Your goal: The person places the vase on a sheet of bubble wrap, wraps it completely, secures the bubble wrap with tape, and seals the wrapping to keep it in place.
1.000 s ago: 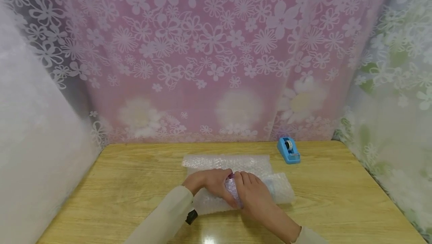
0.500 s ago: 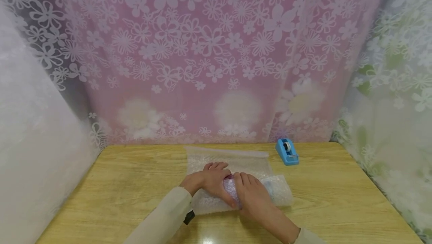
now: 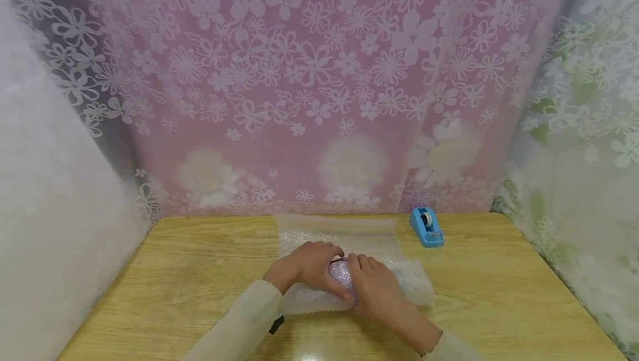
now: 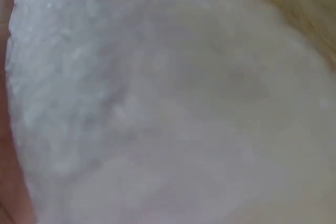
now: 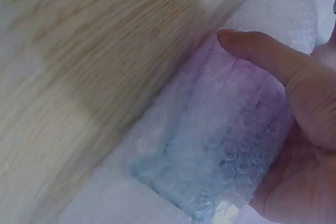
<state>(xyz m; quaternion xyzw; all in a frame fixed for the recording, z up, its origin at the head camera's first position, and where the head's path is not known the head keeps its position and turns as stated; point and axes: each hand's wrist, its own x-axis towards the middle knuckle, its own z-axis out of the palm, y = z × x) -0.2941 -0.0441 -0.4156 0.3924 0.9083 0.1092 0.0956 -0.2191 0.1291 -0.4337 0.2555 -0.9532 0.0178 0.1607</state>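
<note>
Head view: bubble wrap [image 3: 339, 237] on wooden table [image 3: 199, 267], floral curtain [image 3: 299, 145] behind

There are 2 grips [image 3: 310, 268] [image 3: 378, 290], 1 purple item [image 3: 341, 274], 1 bubble-wrap sheet [image 3: 339, 232], 1 tape dispenser [image 3: 426, 228] and 1 table [image 3: 499, 283].

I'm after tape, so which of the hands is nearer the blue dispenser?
The right hand; it holds the wrapped bundle closer to the blue tape dispenser, while the left hand grips farther away.
</note>
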